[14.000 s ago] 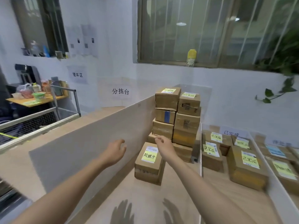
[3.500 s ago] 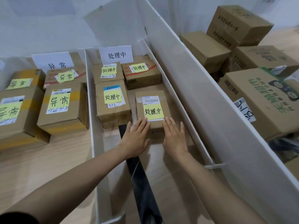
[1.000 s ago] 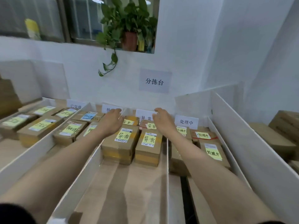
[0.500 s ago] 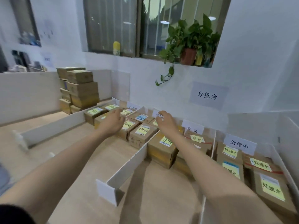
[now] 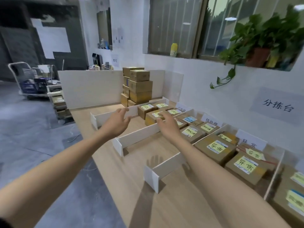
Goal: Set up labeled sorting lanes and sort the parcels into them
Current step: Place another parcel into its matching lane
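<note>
Left hand (image 5: 117,122) and right hand (image 5: 167,125) hover empty, fingers spread.
Ahead I see the parcel stack (image 5: 137,86), upright, nearer my left.

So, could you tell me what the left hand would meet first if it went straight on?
Probably the white divider ahead of the left hand; the parcel stack stands behind. Depth is unclear.

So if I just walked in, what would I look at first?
Probably the two bare arms stretched out mid-picture, left hand and right hand open over the white lane dividers. Then the cardboard parcels with yellow notes, lined up in lanes on the right, and the tall stack of boxes at the far end of the table.
</note>
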`<state>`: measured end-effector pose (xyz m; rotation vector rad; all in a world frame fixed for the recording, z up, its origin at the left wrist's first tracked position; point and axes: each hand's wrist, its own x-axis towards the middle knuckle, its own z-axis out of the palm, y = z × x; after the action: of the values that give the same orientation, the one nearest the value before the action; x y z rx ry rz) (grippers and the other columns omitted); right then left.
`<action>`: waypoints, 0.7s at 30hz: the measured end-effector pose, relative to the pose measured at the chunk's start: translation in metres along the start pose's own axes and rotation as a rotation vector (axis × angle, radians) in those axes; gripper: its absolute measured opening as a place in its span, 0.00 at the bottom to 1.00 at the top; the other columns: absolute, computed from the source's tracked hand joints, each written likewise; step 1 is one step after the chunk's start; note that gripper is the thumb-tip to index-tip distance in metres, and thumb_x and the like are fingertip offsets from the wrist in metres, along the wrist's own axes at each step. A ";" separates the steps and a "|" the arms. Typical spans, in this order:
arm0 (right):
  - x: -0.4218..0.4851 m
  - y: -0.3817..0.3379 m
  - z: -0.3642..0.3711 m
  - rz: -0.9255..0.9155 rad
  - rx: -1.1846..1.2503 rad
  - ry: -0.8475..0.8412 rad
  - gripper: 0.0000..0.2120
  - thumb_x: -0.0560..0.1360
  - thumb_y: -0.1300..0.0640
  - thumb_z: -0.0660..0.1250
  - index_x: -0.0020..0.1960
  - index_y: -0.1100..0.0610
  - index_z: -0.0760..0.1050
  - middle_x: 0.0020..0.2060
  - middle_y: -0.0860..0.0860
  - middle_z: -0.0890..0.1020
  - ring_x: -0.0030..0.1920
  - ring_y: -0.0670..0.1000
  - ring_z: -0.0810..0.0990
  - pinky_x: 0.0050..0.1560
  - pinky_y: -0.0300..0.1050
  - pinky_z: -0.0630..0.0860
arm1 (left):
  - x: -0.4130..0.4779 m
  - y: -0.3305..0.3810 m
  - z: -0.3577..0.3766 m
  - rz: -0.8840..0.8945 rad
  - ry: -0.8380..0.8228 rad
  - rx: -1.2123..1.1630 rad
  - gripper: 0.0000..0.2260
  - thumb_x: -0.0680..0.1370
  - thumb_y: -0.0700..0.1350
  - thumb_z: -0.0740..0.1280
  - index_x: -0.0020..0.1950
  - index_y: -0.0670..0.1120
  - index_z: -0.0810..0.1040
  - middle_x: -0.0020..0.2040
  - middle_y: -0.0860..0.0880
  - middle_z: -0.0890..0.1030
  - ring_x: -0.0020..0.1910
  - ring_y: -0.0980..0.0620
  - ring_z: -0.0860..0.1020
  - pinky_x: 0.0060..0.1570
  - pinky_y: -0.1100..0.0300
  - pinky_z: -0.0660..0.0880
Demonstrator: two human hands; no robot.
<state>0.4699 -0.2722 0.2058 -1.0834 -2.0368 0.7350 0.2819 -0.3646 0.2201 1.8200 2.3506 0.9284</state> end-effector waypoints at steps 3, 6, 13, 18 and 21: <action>0.004 -0.021 0.024 -0.024 0.024 -0.048 0.19 0.80 0.53 0.57 0.69 0.54 0.69 0.67 0.49 0.73 0.66 0.51 0.70 0.64 0.48 0.68 | -0.009 -0.023 -0.016 -0.013 0.026 0.009 0.20 0.82 0.49 0.55 0.72 0.43 0.64 0.71 0.42 0.67 0.69 0.44 0.66 0.66 0.51 0.63; 0.009 -0.040 0.047 -0.039 0.033 -0.083 0.20 0.80 0.53 0.57 0.71 0.54 0.68 0.68 0.49 0.72 0.68 0.51 0.69 0.67 0.50 0.68 | -0.009 -0.051 -0.030 -0.026 0.039 0.021 0.20 0.82 0.49 0.56 0.73 0.43 0.64 0.71 0.42 0.67 0.69 0.44 0.66 0.66 0.52 0.63; 0.047 -0.082 0.110 -0.064 0.026 -0.066 0.18 0.80 0.52 0.57 0.69 0.51 0.70 0.66 0.49 0.73 0.67 0.51 0.70 0.65 0.49 0.70 | 0.008 -0.128 -0.066 -0.046 0.068 0.017 0.19 0.82 0.49 0.56 0.71 0.43 0.66 0.70 0.42 0.69 0.69 0.45 0.67 0.65 0.54 0.63; 0.069 -0.124 0.172 -0.105 0.044 -0.114 0.18 0.80 0.54 0.57 0.69 0.53 0.69 0.68 0.51 0.72 0.68 0.53 0.69 0.62 0.45 0.66 | 0.025 -0.200 -0.100 -0.065 0.119 0.043 0.19 0.82 0.48 0.56 0.71 0.41 0.66 0.69 0.42 0.71 0.69 0.45 0.67 0.66 0.54 0.63; 0.084 -0.147 0.205 -0.112 0.013 -0.100 0.17 0.81 0.54 0.57 0.69 0.53 0.70 0.67 0.50 0.73 0.67 0.52 0.69 0.56 0.41 0.63 | 0.034 -0.238 -0.116 -0.090 0.118 0.049 0.20 0.82 0.49 0.56 0.72 0.42 0.65 0.70 0.43 0.70 0.69 0.45 0.67 0.67 0.52 0.64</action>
<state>0.2064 -0.3025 0.2205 -0.9337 -2.1547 0.7577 0.0207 -0.4179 0.2154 1.7043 2.5232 1.0019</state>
